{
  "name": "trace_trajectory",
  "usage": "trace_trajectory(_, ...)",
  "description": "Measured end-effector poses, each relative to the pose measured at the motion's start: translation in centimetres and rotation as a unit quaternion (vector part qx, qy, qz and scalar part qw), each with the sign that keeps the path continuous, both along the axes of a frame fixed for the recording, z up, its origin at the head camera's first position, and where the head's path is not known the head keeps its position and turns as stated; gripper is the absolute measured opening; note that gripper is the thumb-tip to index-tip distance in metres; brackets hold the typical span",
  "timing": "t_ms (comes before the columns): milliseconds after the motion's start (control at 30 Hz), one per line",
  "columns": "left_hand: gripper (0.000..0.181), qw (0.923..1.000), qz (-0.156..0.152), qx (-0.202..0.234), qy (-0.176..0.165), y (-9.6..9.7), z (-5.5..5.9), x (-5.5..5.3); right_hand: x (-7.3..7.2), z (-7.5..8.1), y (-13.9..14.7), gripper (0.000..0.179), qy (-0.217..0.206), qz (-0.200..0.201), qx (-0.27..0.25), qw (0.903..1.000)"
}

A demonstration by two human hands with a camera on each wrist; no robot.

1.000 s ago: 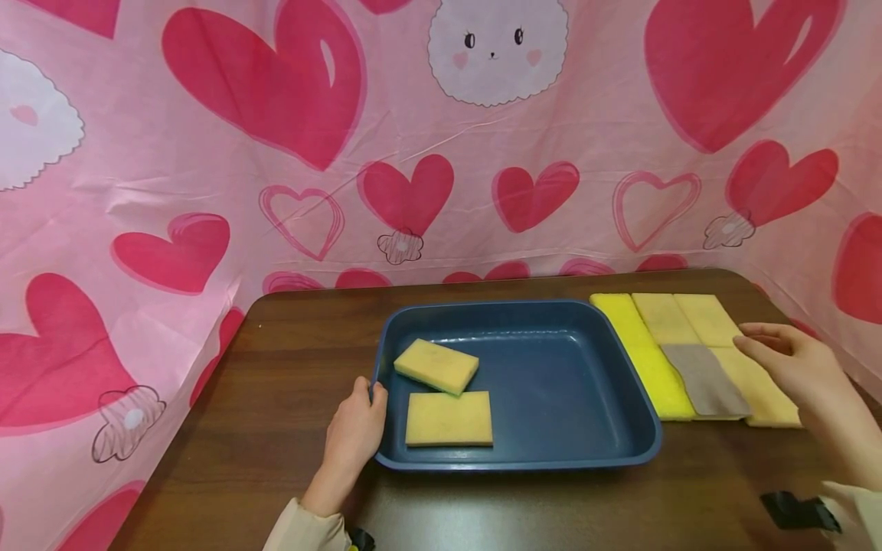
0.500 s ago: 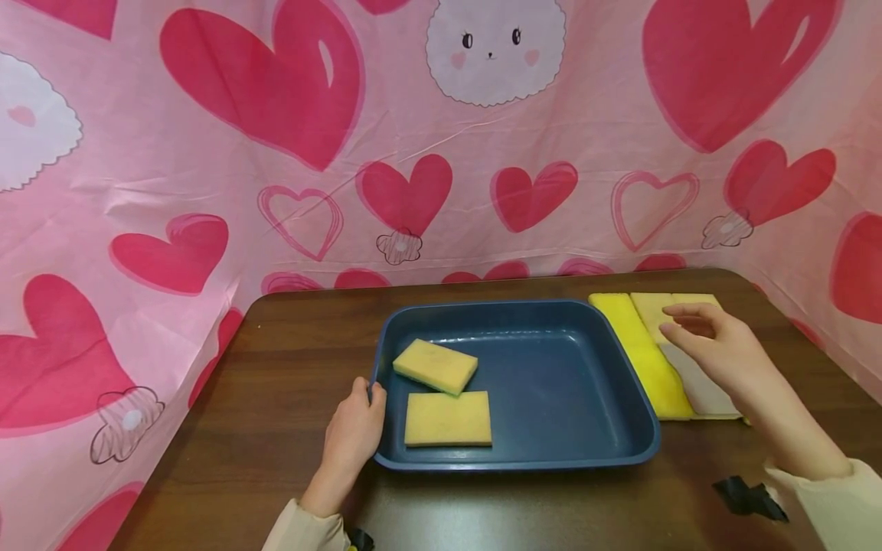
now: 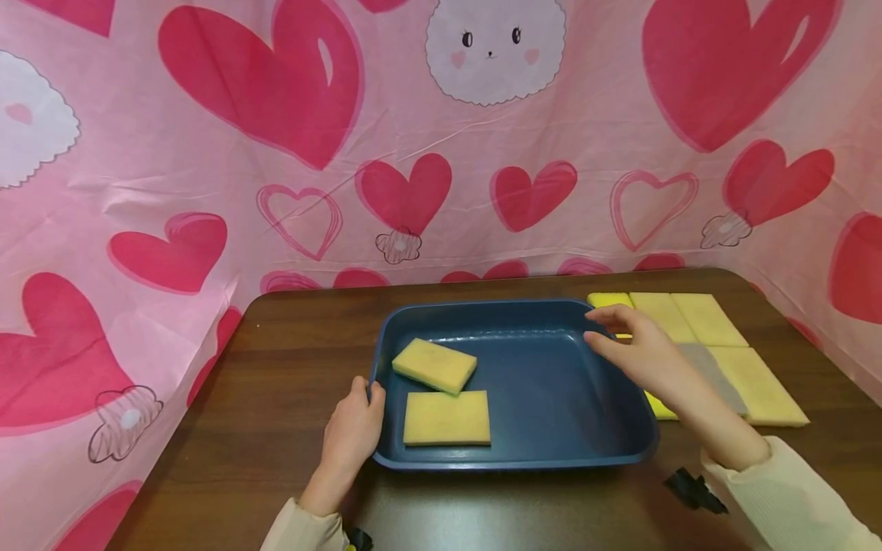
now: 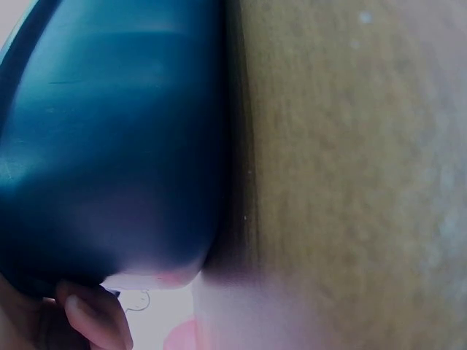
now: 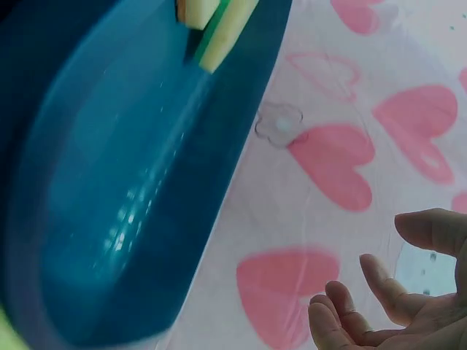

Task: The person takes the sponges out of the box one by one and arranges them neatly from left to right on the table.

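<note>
My left hand (image 3: 351, 428) grips the left rim of a dark blue baking pan (image 3: 517, 465). In the left wrist view, its fingers (image 4: 95, 317) show at the pan's end. Inside the pan lie two yellow sponges: one flat near the front (image 3: 446, 418), the other turned at an angle (image 3: 436, 366) behind it, their edges meeting. My right hand (image 3: 644, 356) holds nothing and hovers around the pan's right rim, thumb and fingers apart. The right wrist view also shows those parted fingers (image 5: 339, 310), with the pan's wall (image 5: 219, 211) beside them.
Right of the pan, several pale yellow sponges (image 3: 765, 386) lie in rows, beside a brighter yellow strip (image 3: 609, 300). A grey piece (image 3: 713, 375) lies among them, partly behind my right forearm. A pink heart-print cloth (image 3: 310, 229) hangs behind the brown table (image 3: 276, 367).
My right hand has moved left, from above the sponges on the right to the pan's right rim. The left hand, the pan and its two sponges have stayed in place.
</note>
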State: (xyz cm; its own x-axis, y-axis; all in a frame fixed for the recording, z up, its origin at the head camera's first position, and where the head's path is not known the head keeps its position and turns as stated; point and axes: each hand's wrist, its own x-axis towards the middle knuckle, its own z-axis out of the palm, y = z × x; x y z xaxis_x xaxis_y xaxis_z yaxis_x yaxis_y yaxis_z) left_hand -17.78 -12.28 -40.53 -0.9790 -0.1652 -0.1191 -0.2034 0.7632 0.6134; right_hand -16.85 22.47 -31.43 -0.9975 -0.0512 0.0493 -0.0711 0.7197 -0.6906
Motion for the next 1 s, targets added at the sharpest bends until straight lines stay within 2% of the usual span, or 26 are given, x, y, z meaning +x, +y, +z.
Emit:
trace_trajectory(233,0.034,1.0,-0.001,-0.002,0.002,0.0,0.0,0.0,0.1,0.1,-3.0,0.046,-0.005,0.022,0.006,0.9997)
trace_trajectory(433,0.034,1.0,-0.002,-0.002,-0.001,0.0,0.1,0.1,0.1,-0.3,-5.1,0.045,-0.026,0.035,0.017,0.9989)
trace_trajectory(1000,0.034,1.0,-0.003,-0.001,0.002,-0.1,0.0,0.0,-0.3,-1.8,-8.6,0.041,-0.051,0.087,0.04,0.9941)
